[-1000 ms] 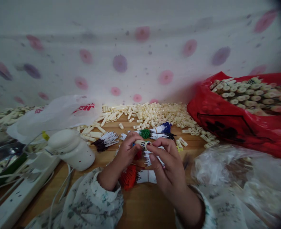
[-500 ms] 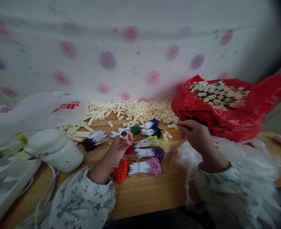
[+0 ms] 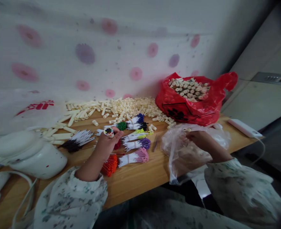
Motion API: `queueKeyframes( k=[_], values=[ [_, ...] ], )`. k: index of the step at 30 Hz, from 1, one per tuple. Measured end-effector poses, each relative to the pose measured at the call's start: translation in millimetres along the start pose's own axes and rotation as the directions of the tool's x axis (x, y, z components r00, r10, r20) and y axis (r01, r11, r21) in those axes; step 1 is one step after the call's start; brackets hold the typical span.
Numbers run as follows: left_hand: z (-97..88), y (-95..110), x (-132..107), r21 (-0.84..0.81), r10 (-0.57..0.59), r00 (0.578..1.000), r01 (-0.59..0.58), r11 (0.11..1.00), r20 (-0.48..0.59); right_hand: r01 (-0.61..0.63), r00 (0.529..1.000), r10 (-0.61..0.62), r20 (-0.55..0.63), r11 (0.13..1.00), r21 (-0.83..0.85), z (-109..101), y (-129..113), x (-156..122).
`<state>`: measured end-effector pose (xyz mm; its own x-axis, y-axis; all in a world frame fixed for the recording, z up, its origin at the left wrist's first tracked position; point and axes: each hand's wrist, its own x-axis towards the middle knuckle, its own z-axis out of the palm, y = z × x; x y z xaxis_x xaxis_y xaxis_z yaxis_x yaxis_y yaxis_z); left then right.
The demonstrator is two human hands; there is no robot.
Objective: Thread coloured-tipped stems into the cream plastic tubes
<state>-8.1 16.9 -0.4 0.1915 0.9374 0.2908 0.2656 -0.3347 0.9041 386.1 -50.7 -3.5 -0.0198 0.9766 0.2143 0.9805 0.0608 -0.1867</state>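
Indoors, wooden table [image 3: 140, 179] by flowered wall [image 3: 83, 63]; left fingers [image 3: 115, 133] tight around tube [image 3: 109, 131], right fingers [image 3: 191, 136] on bag [image 3: 178, 154], grip unclear.

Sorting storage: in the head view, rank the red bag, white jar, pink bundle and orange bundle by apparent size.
Red bag and white jar look alike; jar is nearer, so unranked.
Then pink bundle.
Then orange bundle, partly hidden.

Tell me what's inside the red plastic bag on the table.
The red bag is packed with cream tubes, round ends showing at its open mouth. Whatever lies deeper is hidden by the red plastic.
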Motion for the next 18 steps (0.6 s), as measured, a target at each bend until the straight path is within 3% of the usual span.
queueKeyframes(
  k=[2, 8, 11, 18],
  values=[
    [0.9, -4, 1, -0.013, 0.002, 1.000, -0.002, 1.000, 0.021, 0.073, 0.995, -0.073, 0.065, 0.997, 0.013, 16, 1, -4],
    [-0.5, -10, 3, 0.061, -0.025, 1.000, 0.025, 0.998, 0.004, 0.027, 0.999, -0.027, 0.043, 1.000, -0.001, 54, -24, 9],
    [-1.4, -9, 4, 0.106, -0.041, 0.999, 0.041, 0.994, -0.002, -0.004, 0.998, 0.004, 0.055, 1.000, 0.004, 56, -27, 16],
    [-0.2, 0, 1, 0.131, -0.014, 0.999, 0.009, 0.991, 0.040, -0.052, 0.998, 0.054, -0.016, 0.996, 0.076, 42, -8, 39]
  ],
)
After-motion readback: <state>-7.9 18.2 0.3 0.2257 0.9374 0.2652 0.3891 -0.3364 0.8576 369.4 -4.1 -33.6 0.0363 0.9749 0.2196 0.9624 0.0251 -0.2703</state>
